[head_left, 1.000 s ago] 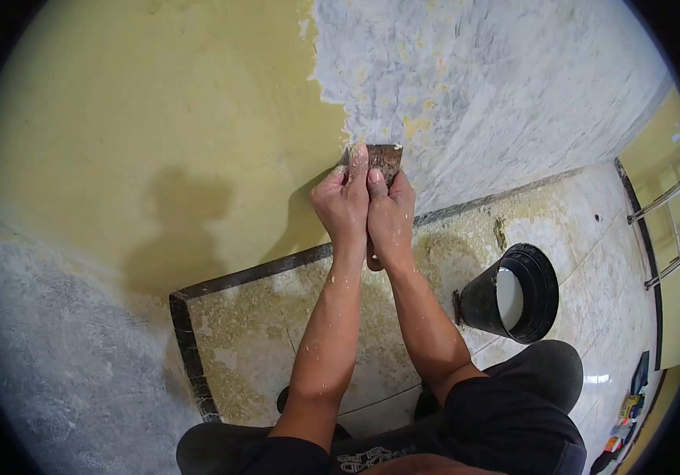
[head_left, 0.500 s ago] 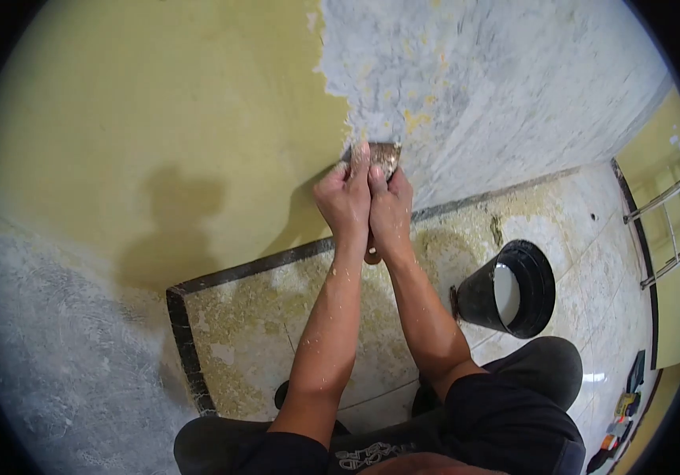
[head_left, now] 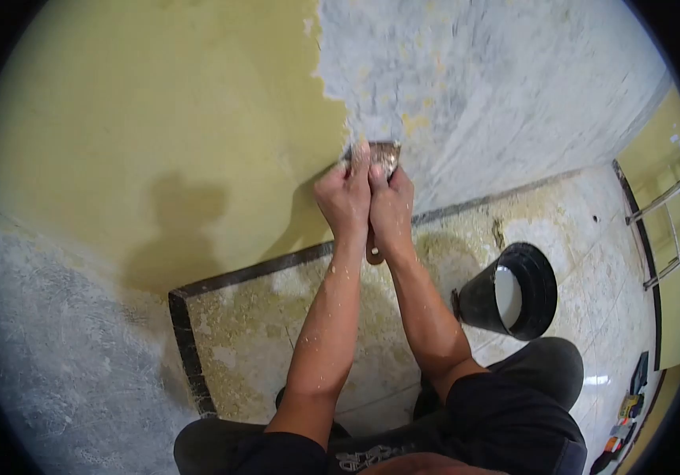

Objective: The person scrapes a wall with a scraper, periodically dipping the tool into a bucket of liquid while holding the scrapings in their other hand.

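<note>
Both my left hand (head_left: 345,190) and my right hand (head_left: 391,204) are closed around one scraper (head_left: 387,154), side by side, thumbs along its blade. The blade is broad, metal and smeared with residue. Below my hands the brown handle end with a hole shows; the rest of the handle is hidden in my grip. The blade's front edge is against the wall, where yellow paint (head_left: 221,95) meets a bared grey-white patch (head_left: 506,87). Small flecks stick to my forearms.
A black bucket (head_left: 478,297) with whitish contents stands on the floor, right of my forearms. Paint scrapings (head_left: 257,348) litter the tiles (head_left: 593,269). A dark skirting strip (head_left: 277,263) edges the wall. At right are a metal ladder (head_left: 664,198) and several small items (head_left: 629,408).
My hands and the scraper keep almost the same place at the wall. The view has shifted very slightly.
</note>
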Demonstrator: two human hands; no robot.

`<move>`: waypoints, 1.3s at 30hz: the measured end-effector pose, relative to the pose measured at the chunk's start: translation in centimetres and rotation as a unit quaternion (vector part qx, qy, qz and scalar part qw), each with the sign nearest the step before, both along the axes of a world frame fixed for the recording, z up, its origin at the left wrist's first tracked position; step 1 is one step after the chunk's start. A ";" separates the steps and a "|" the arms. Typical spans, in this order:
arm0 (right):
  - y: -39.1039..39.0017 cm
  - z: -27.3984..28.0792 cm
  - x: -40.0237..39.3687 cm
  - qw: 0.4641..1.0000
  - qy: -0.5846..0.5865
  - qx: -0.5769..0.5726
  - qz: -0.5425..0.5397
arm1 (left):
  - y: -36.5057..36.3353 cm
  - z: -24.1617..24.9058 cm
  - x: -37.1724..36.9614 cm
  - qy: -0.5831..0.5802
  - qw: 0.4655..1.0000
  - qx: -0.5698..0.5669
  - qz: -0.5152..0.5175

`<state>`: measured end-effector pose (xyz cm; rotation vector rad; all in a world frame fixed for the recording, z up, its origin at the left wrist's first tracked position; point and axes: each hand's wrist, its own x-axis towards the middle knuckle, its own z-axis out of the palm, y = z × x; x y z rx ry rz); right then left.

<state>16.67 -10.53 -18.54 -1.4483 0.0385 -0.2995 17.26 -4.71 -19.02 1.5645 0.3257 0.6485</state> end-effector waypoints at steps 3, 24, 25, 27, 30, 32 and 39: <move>0.0 0.7 -0.2 1.000 -0.011 0.008 -0.001 | -0.8 -1.0 1.2 -0.083 0.989 -0.121 -0.015; 0.4 -0.4 -0.5 0.999 -0.043 -0.029 -0.011 | 0.3 -0.7 0.5 -0.019 1.000 0.016 0.014; 0.6 -0.7 -0.9 1.000 -0.027 -0.006 -0.009 | 0.2 -0.5 0.0 -0.027 0.999 0.015 0.017; 0.4 -1.3 -0.3 1.000 -0.013 0.020 -0.007 | -0.1 -0.4 -0.5 0.028 1.000 -0.005 0.013; 0.6 1.2 -0.1 0.999 -0.049 -0.007 0.017 | 1.0 1.8 0.5 -0.005 1.000 -0.024 0.000; 1.0 3.3 0.0 0.999 -0.045 0.008 0.024 | 1.2 3.2 0.3 -0.046 0.997 -0.056 -0.010; 0.8 -0.1 -0.9 1.000 -0.029 0.004 -0.003 | 0.4 -0.1 -0.4 0.004 0.999 -0.006 0.043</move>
